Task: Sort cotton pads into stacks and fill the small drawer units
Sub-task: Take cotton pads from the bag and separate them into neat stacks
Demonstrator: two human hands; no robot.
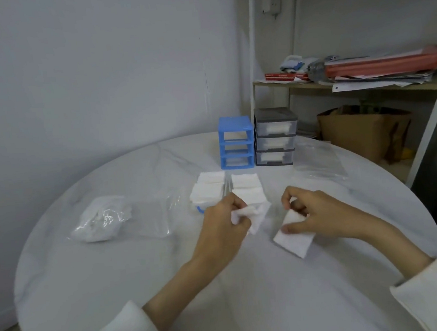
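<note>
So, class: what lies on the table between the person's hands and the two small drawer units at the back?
In the head view, stacks of cotton pads lie between the hands and the blue drawer unit and grey drawer unit.

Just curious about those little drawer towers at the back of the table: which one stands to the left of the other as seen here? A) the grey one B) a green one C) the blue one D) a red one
C: the blue drawer unit stands left of the grey drawer unit, the two side by side.
</note>
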